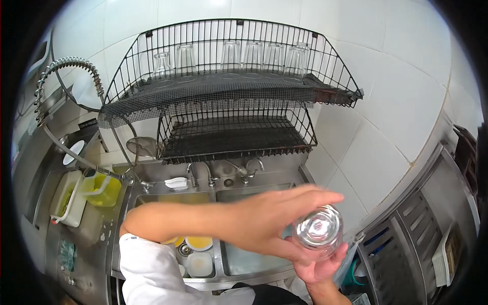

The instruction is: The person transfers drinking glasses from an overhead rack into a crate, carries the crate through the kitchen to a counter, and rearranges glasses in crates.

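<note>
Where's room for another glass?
The lower wire rack shows bare mesh beneath the upper rack. Another gap separates its second and third glasses from the left. Crowded: its four right-hand glasses, and dishes in the left basin.

I'm seeing a clear round drinking glass [318, 230], slick and shiny; above, a black wire rack [240, 22] lined with rough, matt dark mesh [213, 94]; glossy white ceramic-looking wall tiles [381, 137]; smooth grey steel double sink [217, 259]; and a translucent yellow plastic tub [104, 192]

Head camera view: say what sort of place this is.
Probably the washing-up corner of a commercial kitchen: a steel double sink, a coiled spray hose and a wire rack holding glasses.
</note>
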Motion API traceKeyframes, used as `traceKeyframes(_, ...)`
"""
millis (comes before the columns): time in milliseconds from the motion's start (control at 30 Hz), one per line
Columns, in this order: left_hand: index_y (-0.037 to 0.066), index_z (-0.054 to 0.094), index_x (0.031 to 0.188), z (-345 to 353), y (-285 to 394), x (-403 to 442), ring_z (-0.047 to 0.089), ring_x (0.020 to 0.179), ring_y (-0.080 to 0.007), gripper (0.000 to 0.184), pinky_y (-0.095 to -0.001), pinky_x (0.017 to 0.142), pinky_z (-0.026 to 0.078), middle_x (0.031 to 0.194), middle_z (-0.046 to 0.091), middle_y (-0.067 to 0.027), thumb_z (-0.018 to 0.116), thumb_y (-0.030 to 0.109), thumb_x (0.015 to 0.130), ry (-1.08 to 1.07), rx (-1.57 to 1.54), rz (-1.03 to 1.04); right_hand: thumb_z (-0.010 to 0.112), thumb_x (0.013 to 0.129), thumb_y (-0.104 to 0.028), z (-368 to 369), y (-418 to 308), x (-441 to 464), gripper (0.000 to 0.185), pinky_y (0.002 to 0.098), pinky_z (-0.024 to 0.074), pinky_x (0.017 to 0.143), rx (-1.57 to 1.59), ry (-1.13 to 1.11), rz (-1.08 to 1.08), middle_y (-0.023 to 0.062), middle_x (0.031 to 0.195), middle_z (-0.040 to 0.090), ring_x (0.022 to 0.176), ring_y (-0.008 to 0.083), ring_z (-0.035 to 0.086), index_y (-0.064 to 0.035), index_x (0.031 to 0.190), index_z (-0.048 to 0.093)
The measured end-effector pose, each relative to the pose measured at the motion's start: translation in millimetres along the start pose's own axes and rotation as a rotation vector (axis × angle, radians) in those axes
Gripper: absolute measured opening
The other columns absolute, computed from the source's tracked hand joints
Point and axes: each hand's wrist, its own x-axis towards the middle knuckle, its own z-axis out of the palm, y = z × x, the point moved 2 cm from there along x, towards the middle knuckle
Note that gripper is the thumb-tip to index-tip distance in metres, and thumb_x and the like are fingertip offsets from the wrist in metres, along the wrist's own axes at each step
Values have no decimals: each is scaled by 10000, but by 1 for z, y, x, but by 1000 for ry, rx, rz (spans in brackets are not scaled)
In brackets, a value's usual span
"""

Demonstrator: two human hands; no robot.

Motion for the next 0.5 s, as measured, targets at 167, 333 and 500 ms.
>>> traceKeyframes(167, 15, 539, 1221, -151, -2, 25, 573, 1065, -215, 690, -363, 925, 440, 1215, 581, -113, 765, 401, 696, 548, 797, 2, 617, 761, -596, -31, -10, -14, 945, 492, 566, 741, 67, -44, -34, 148, 1397, 313, 1201, 354, 444, -139, 1441, 146)
traceKeyframes(333, -51, 521, 1210, -370, -101, -18, 524, 1140, -365, 639, -419, 961, 421, 1233, 537, -240, 643, 418, 794, 688, 1578, -745, 677, 742, -526, -55, -12, -37, 942, 523, 559, 734, -43, 87, -53, 157, 1369, 347, 1190, 394, 441, -154, 1434, 156)
traceKeyframes(500, -58, 613, 1035, -437, -158, -87, 598, 999, -383, 551, -425, 863, 473, 1059, 611, -278, 748, 357, 699, 455, 1382, -1146, 671, 764, -464, -91, -4, -69, 889, 536, 546, 776, -26, 226, -73, 145, 1359, 373, 1164, 402, 471, -174, 1434, 163)
